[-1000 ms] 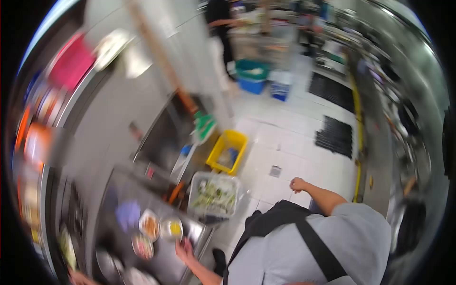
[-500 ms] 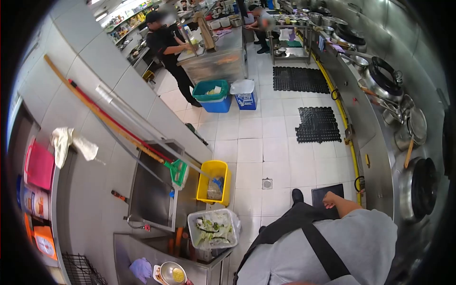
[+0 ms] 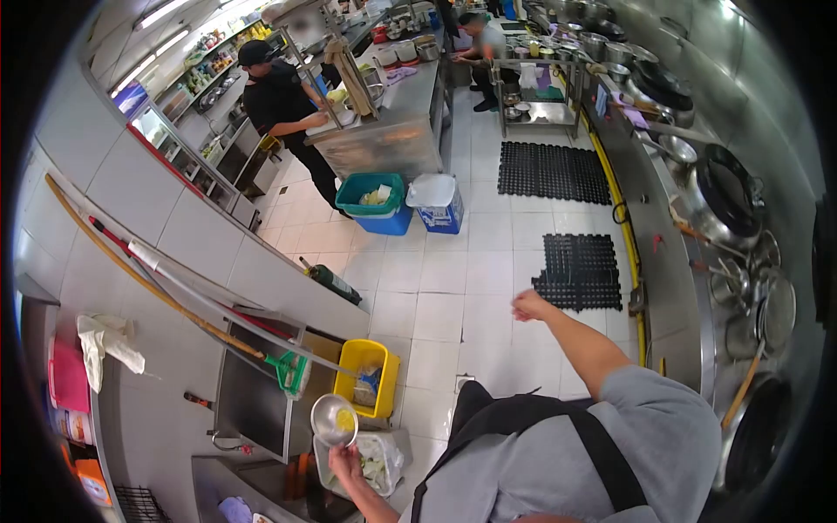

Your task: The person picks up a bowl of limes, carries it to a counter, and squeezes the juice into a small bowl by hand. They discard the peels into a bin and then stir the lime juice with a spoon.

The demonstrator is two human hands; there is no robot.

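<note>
Gripping a metal bowl [image 3: 324,422] of yellow food [image 3: 346,420] with left hand [image 3: 346,461], right hand [image 3: 528,306] loosely curled, seemingly empty.

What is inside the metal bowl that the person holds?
The metal bowl in the left hand holds a yellow substance toward one side; what exactly, I cannot tell. The bowl surface beneath it is covered.

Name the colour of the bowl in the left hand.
Silvery grey; the bowl shows in the head view.
</note>
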